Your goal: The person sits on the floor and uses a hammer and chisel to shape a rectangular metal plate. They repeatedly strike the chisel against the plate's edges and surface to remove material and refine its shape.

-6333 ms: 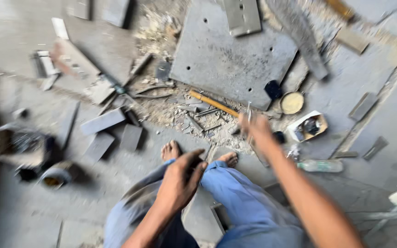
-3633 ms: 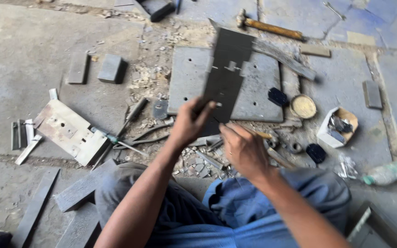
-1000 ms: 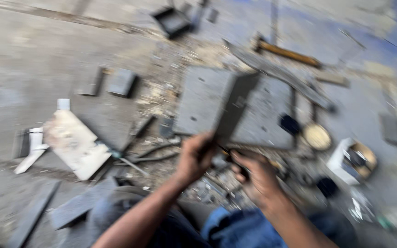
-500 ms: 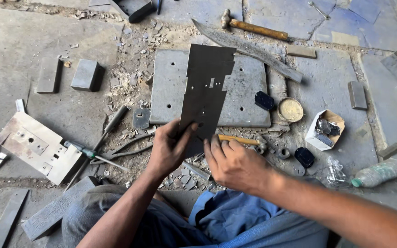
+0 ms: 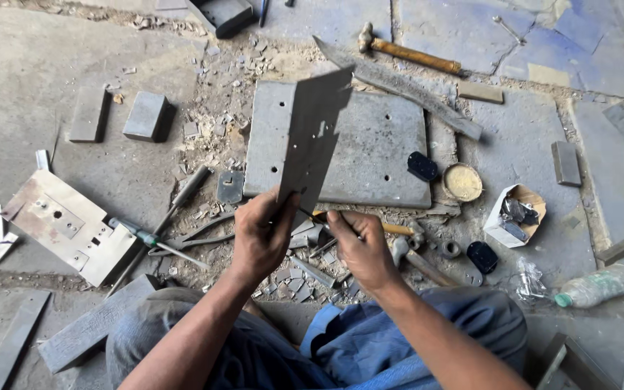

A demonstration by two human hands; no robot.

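Nearest to me are my knees in blue trousers [image 5: 399, 347], with both arms reaching out over them. My left hand [image 5: 265, 235] is closed around the bottom edge of a thin sheet of grey metal [image 5: 312, 133], thumb on the near face and fingers wrapped behind, holding it upright so it stands tilted above the floor. My right hand [image 5: 359, 245] sits just beside it, fingers curled tight on something slim near the sheet's lower corner; I cannot tell exactly what it pinches.

I judge the sheet light for its size and stiff enough to stand on its own, though thin enough to flex if I lever it from one end. Its cut edges and punched holes look sharp, so the safe hold is on the flat faces near the bottom, not along the rim. The dull surface should not slip.

Past my hands, scraps and small tools litter the ground. Beyond them lies a thick steel plate [image 5: 391, 155] with holes, flat on the concrete. Farther still, a wooden-handled hammer [image 5: 406, 52] lies near the top, well apart from me.
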